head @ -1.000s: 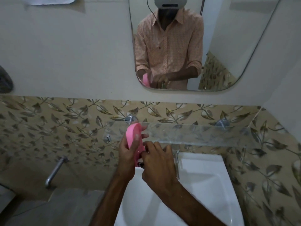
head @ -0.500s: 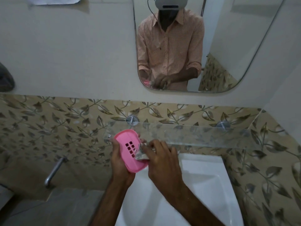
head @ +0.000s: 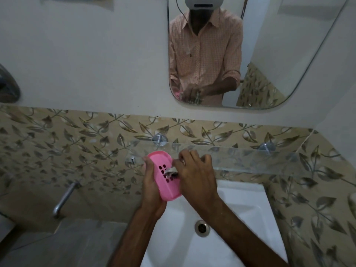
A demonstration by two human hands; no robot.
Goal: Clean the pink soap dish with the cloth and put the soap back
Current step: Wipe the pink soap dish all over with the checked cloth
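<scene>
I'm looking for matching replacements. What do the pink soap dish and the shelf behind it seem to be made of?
The soap dish: probably moulded plastic, uniform matte pink with neat square drain holes. The shelf: likely clear glass, perhaps acrylic; the leaf tiles show through it, and round metal mounts hold it.

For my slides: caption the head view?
Left hand holds pink soap dish above sink; right hand wipes it with cloth.

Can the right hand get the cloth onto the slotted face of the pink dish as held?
Probably yes. The left hand holds the pink soap dish by its edge, slotted face turned toward the right hand, which presses the cloth against the slots. Nothing sits between them.
</scene>
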